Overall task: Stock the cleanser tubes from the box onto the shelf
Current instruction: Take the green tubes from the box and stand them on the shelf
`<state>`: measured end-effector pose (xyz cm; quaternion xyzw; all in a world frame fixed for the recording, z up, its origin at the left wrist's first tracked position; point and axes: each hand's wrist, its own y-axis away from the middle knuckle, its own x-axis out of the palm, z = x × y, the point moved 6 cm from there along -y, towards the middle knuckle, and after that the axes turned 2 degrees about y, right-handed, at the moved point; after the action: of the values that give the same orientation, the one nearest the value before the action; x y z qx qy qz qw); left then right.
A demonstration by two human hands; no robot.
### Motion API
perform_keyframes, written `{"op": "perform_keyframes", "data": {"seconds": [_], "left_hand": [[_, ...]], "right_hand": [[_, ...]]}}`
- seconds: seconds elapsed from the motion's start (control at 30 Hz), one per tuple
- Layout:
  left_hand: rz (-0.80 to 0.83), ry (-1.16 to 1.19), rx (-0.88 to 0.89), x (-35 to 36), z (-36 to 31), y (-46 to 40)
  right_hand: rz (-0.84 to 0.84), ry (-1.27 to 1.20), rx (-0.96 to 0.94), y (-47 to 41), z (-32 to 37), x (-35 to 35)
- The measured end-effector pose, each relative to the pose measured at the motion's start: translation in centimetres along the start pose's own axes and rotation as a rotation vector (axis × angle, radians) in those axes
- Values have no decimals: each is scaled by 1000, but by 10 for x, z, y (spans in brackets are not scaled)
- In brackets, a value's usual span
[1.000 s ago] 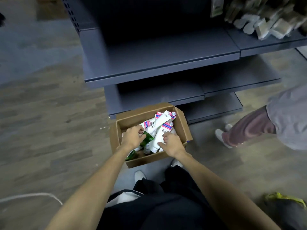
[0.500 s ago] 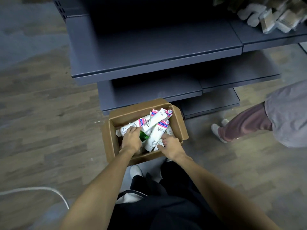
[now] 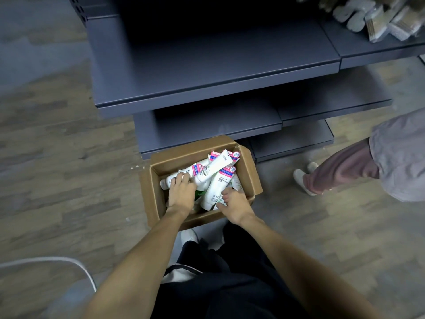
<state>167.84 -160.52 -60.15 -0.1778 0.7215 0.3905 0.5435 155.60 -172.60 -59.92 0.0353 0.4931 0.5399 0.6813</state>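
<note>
Right now the left hand [image 3: 181,191] lies with its fingers curled over the near-left end of a white plastic cleanser tube with a red-and-blue label [image 3: 181,174], which lies at the far-left of the open brown cardboard box [image 3: 249,168]. That tube's long axis runs left to right, tilting slightly away on the right, so the fingers cross it near its capped end and a lift would bring it out end-first. The right hand [image 3: 233,201] sits at the near-right of the box, fingers bent and slightly spread against the lower end of a white upright-lying tube printed "Facial" [image 3: 218,187]; whether it truly grips that tube I cannot tell. This second tube's axis runs near to far, its crimped pink end pointing away toward the dark grey metal shelf [image 3: 207,72]. Each hand is nearest its own tube, and a third white tube [image 3: 212,168] lies diagonally across both. The shelf stands just beyond the box and bears no tubes.

Compared with half a second ago, the left hand has shifted leftward and farther onto the left tube, while the right hand sits in much the same spot. At the right, another person's leg in maroon trousers [image 3: 340,171] stands on the wood-pattern floor [image 3: 57,157].
</note>
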Motion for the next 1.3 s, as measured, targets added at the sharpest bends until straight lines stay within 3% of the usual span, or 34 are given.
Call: {"op": "perform_keyframes", "data": {"seconds": [0.23, 0.4, 0.63, 0.93, 1.3], "left_hand": [[4, 88, -46, 1, 13, 5], [93, 280, -163, -9, 23, 11], [68, 457, -247, -20, 32, 19], [64, 578, -139, -66, 33, 21], [-74, 658, 48, -177, 42, 21]], "right_hand": [[11, 23, -1, -5, -1, 5], [29, 46, -14, -10, 4, 10], [49, 70, -32, -14, 11, 18], [42, 53, -94, -9, 36, 22], [-155, -226, -331, 4, 100, -31]]}}
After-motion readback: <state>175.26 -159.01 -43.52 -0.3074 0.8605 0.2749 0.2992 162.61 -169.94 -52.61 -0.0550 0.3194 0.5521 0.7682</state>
